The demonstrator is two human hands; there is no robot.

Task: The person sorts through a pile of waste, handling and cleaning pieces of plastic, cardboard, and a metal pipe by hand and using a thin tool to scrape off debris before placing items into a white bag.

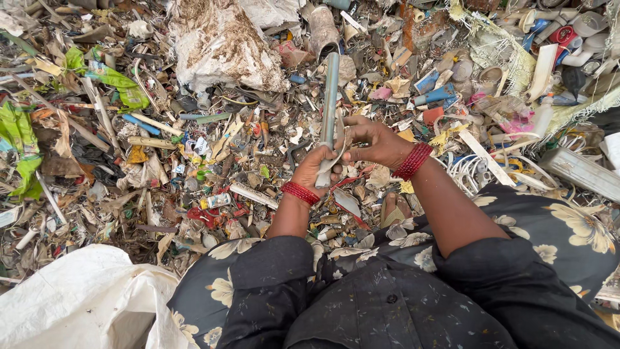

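We see a grey plastic pipe (329, 110) held upright over the scrap heap (194, 161), the left hand (314, 169) closed round its lower end, the right hand (374, 142) pinching a pale strip (337, 155) at its side. A jerked pull could, we judge, slip the pipe into the litter.
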